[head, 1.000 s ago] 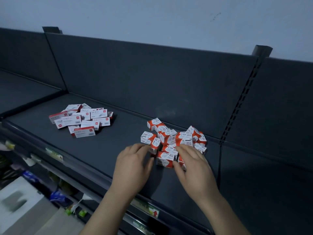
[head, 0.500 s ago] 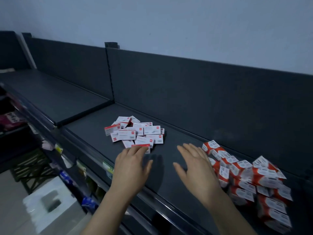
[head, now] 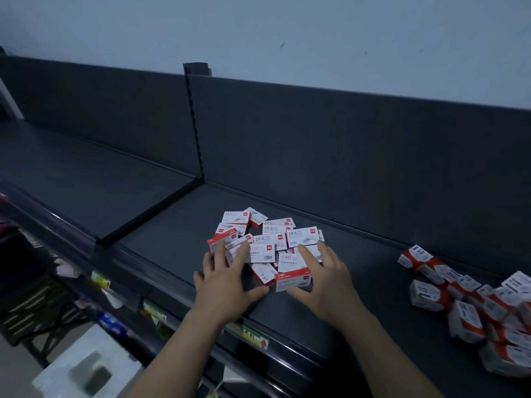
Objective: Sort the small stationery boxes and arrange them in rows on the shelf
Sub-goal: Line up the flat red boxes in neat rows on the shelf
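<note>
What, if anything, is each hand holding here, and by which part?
Nothing is gripped. The left hand and right hand lie open, straight fingers resting on the near sides of the pile of flat boxes.

Looks like a shop: dark metal shelving (head: 172, 234) with slotted upright (head: 196, 124), price labels (head: 253, 337) along front rail, packaged goods (head: 112, 326) below, heaps of identical small boxes (head: 267, 245).

Away from the heap of orange-and-white boxes (head: 474, 308) they touched a second ago, the left hand (head: 227, 282) and right hand (head: 324, 280) now lay straight fingers on the pile of flat white-and-red boxes (head: 267, 239) further left.
</note>
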Available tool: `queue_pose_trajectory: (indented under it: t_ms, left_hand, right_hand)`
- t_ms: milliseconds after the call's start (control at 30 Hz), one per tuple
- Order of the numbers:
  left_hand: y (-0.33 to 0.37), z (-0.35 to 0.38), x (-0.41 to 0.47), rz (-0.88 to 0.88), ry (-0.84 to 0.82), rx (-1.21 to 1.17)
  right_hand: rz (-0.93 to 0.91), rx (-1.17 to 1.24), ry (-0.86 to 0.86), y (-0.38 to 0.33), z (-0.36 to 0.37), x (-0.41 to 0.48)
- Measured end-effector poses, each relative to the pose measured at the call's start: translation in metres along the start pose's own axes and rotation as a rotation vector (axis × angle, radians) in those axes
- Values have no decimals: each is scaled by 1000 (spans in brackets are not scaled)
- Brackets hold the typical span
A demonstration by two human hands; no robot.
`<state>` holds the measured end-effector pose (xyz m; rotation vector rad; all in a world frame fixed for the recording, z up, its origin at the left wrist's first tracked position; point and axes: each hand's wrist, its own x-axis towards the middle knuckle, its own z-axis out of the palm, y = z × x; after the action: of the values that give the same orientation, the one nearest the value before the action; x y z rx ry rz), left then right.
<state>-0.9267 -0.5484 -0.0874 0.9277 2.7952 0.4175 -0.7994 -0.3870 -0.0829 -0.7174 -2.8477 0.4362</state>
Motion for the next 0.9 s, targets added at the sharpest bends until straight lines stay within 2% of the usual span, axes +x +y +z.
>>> queue_pose_trajectory:
  t_ms: [167,533,900]
  left_hand:
    - [-8,13,24,89,6,10]
    - [-25,12,95,125,10,-2]
    - [-43,3,151,161,-19,-9]
  right_hand:
    - [58,103,-84,6,21,22]
    - [71,314,52,-3,48,81]
    - [172,217,121,-22,64,110]
